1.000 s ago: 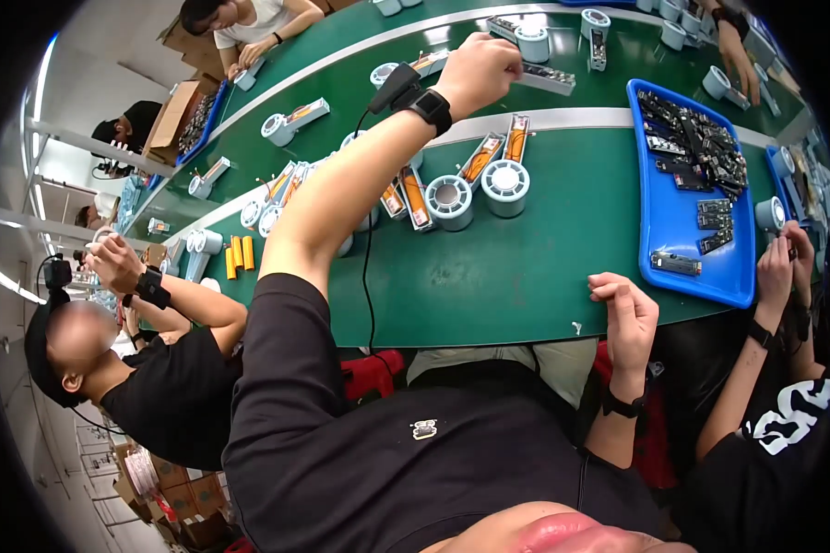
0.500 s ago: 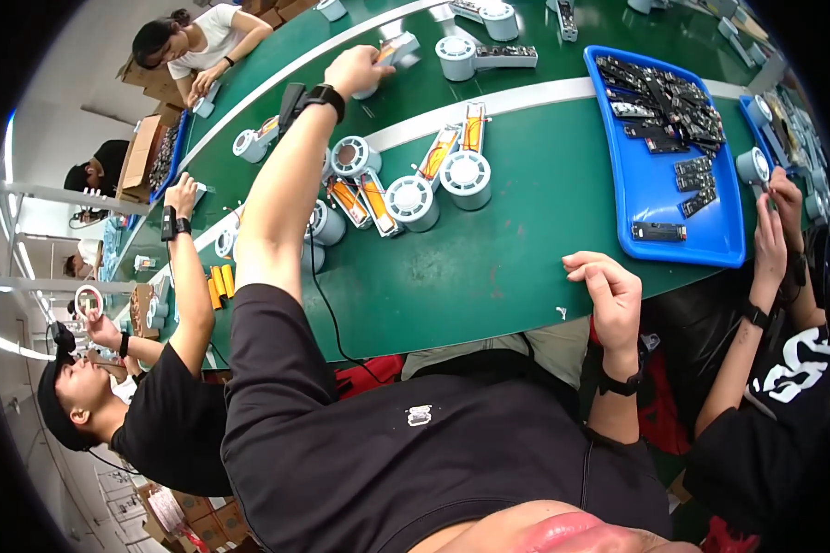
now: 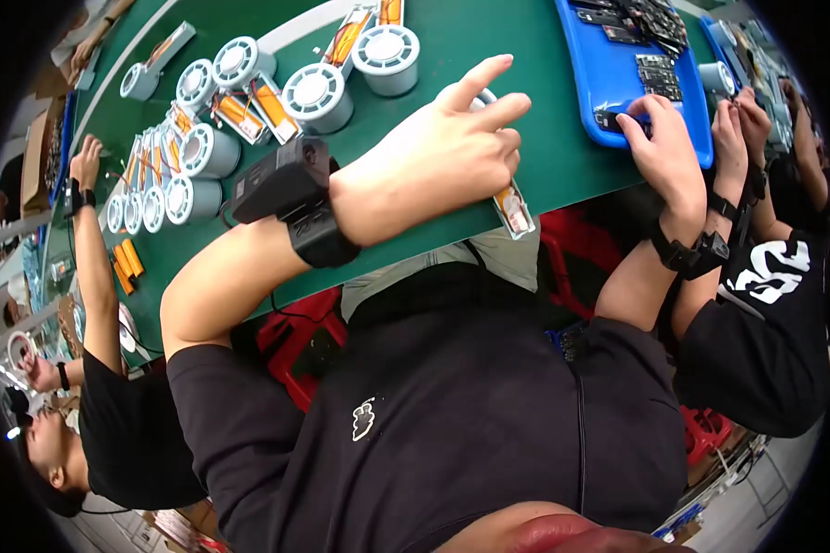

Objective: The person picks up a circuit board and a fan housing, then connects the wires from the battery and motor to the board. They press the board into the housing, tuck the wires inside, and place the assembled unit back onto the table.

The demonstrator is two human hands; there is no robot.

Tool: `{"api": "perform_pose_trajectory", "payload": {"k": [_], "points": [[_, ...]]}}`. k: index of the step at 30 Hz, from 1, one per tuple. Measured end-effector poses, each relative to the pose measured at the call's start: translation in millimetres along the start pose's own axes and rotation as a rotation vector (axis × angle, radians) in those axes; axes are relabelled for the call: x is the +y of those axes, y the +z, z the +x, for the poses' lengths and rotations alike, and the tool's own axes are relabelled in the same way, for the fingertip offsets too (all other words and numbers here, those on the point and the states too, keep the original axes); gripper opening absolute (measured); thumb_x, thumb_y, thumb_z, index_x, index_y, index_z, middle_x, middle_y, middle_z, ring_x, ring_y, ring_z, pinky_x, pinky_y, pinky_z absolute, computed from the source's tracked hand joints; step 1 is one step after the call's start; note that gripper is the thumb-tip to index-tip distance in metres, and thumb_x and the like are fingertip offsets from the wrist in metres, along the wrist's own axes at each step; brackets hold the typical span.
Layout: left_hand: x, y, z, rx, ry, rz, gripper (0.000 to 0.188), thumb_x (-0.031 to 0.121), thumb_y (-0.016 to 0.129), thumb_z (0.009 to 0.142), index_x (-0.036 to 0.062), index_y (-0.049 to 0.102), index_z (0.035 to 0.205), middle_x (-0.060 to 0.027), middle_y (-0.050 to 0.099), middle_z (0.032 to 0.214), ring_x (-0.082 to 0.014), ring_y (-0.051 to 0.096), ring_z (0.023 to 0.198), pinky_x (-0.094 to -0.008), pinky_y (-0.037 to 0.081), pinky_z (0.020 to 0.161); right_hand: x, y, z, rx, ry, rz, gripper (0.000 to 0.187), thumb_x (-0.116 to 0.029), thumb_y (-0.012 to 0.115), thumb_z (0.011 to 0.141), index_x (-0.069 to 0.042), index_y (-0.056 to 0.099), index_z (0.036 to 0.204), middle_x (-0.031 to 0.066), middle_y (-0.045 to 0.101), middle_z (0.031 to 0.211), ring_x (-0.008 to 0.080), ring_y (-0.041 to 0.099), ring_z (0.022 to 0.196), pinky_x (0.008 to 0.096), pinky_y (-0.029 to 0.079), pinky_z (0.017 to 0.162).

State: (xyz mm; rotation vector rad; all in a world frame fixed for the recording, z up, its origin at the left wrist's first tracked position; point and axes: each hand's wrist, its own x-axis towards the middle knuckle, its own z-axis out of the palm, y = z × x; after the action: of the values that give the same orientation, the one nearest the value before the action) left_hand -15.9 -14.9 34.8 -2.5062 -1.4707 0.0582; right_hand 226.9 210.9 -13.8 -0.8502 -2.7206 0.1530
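My left hand (image 3: pixel 456 152) is over the table's near side, its index and middle fingers stretched out and apart. Beneath it lies a pale blue handheld fan casing (image 3: pixel 515 210), mostly hidden by the hand; its open handle with an orange battery sticks out toward the table edge. My right hand (image 3: pixel 662 152) reaches into the near end of the blue tray (image 3: pixel 586 92). Its thumb and fingers close around a black circuit board (image 3: pixel 608 120), partly covered by the hand. Left of my left hand stand several fan casings (image 3: pixel 316 97) with round vented heads and orange batteries.
More black circuit boards (image 3: pixel 658 77) lie in the tray. Orange batteries (image 3: pixel 127 263) rest on the green table (image 3: pixel 378 152) at the left. Co-workers sit on both sides; one person's hand (image 3: pixel 730 138) is close to the tray's right side.
My left hand has come back from the far side of the table to the near edge, with a fan casing now under it. My right hand has moved forward into the tray. The view has shifted.
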Motion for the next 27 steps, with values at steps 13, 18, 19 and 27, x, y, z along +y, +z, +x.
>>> {"api": "perform_pose_trajectory", "payload": {"k": [13, 18, 19, 27], "points": [[20, -24, -69, 0.630, -0.636, -0.836, 0.024, 0.011, 0.074, 0.080, 0.0120, 0.077, 0.104, -0.0129, 0.071, 0.103, -0.0344, 0.066, 0.103, -0.0437, 0.055, 0.086, 16, -18, 3, -0.155, 0.080, 0.353, 0.015, -0.011, 0.066, 0.100, 0.003, 0.065, 0.105, 0.0029, 0.064, 0.091, 0.0108, 0.055, 0.084, 0.0234, 0.045, 0.077], [29, -10, -55, 0.651, -0.514, -0.678, 0.038, 0.013, 0.082, 0.081, 0.0077, 0.069, 0.116, -0.0048, 0.070, 0.102, -0.0237, 0.068, 0.099, -0.0367, 0.054, 0.084, -71, -13, -13, 0.210, -0.179, 0.658, 0.011, -0.005, 0.063, 0.100, 0.005, 0.065, 0.101, 0.0091, 0.066, 0.095, 0.0169, 0.060, 0.087, 0.0274, 0.047, 0.081], [30, -10, -51, 0.702, -0.497, -0.686, 0.035, 0.012, 0.082, 0.083, 0.0064, 0.069, 0.115, -0.0052, 0.070, 0.101, -0.0223, 0.069, 0.095, -0.0345, 0.055, 0.079, -102, -15, -15, 0.222, -0.349, 0.681, 0.010, -0.004, 0.062, 0.100, 0.006, 0.064, 0.101, 0.0113, 0.066, 0.096, 0.0195, 0.061, 0.088, 0.0288, 0.048, 0.082], [18, 15, -64, 0.273, -0.659, -1.440, 0.018, 0.009, 0.077, 0.090, 0.0019, 0.065, 0.101, -0.0053, 0.070, 0.085, -0.0133, 0.068, 0.078, -0.0287, 0.054, 0.073, -159, 6, -29, 0.232, -0.257, 0.819, 0.013, -0.001, 0.069, 0.092, 0.004, 0.066, 0.103, 0.0136, 0.067, 0.094, 0.0234, 0.062, 0.080, 0.0319, 0.050, 0.073]]}}
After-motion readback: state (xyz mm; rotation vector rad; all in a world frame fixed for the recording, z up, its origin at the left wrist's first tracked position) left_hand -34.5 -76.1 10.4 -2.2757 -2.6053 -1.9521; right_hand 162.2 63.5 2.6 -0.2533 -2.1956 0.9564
